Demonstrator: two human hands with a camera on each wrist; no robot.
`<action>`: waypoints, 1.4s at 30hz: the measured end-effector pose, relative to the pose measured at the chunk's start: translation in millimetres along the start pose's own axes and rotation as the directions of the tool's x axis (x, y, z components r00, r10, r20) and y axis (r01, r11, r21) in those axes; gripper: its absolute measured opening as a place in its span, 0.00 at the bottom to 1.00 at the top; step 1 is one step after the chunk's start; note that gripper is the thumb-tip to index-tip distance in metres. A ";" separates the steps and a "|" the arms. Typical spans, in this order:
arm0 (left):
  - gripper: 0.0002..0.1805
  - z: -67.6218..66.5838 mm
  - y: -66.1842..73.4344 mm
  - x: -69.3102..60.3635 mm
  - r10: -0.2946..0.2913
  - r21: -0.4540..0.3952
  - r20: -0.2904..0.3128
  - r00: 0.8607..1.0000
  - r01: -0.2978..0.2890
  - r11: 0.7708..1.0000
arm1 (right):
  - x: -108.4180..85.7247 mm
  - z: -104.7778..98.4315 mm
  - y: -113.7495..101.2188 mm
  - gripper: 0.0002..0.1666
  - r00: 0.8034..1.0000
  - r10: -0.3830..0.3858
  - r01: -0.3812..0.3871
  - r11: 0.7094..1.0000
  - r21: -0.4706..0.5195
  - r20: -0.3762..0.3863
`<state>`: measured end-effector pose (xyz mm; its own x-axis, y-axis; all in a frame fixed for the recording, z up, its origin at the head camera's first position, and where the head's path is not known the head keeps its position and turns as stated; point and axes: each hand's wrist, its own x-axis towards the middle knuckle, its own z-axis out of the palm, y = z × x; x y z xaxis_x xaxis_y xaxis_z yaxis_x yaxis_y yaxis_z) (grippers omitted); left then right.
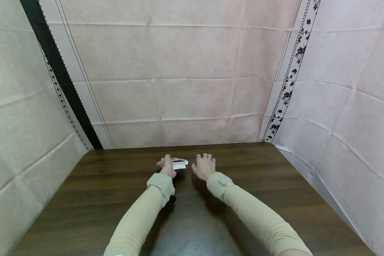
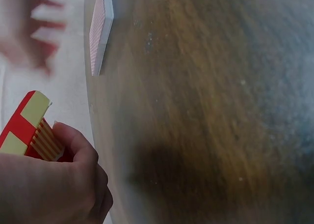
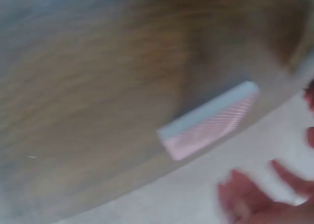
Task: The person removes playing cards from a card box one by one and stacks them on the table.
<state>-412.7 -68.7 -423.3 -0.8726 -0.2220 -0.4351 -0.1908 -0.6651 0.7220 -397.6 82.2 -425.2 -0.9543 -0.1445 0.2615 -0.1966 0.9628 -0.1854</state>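
Observation:
My left hand (image 1: 167, 167) grips a red and cream box (image 2: 23, 120) with a striped end, its thumb side against the stripes in the left wrist view. A deck of cards (image 3: 211, 128), with a pale edge and a pink patterned face, shows apart from both hands in the two wrist views. Beside the left hand in the head view, a white piece (image 1: 180, 165) shows; I cannot tell whether it belongs to the box or the deck. My right hand (image 1: 204, 167) hovers to the right with its fingers spread, holding nothing; it is blurred in both wrist views.
A dark brown wooden table (image 1: 243, 160) lies under both hands. Pale patterned cloth (image 1: 185, 99) hangs behind it and along both sides, with a black strip (image 1: 64, 78) at the left.

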 end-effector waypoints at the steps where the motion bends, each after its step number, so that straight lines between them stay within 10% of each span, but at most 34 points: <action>1: 0.41 0.3 0.0 -0.6 0.001 -0.004 0.001 1.000 -0.001 1.000 | 0.0 -2.6 -2.6 0.23 0.998 -0.053 0.054 0.997 0.047 -0.019; 8: 0.34 3.7 -0.8 -3.9 0.016 0.000 0.028 0.999 -0.016 1.000 | -1.1 -14.0 -17.6 0.17 0.937 -0.342 0.348 0.911 0.223 -0.065; 22: 0.35 7.8 1.6 -11.1 -0.020 0.004 0.051 0.999 0.020 1.000 | -1.7 -11.7 -18.5 0.11 0.889 -0.419 0.454 0.861 0.229 -0.186; 37: 0.29 11.3 -1.5 -4.8 -0.004 0.024 0.068 0.998 0.003 1.000 | -1.3 -11.5 -22.9 0.18 0.908 -0.419 0.415 0.892 0.182 -0.016; 42: 0.30 11.6 -2.5 -2.9 -0.005 0.023 0.067 0.998 0.003 1.000 | -0.5 -12.0 -22.3 0.16 0.902 -0.428 0.432 0.885 0.175 -0.064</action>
<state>-414.9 -58.1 -417.6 -0.8999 -0.1705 -0.4015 -0.2040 -0.6490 0.7329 -390.0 63.6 -409.8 -0.7618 -0.5274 0.3760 -0.6258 0.7491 -0.2171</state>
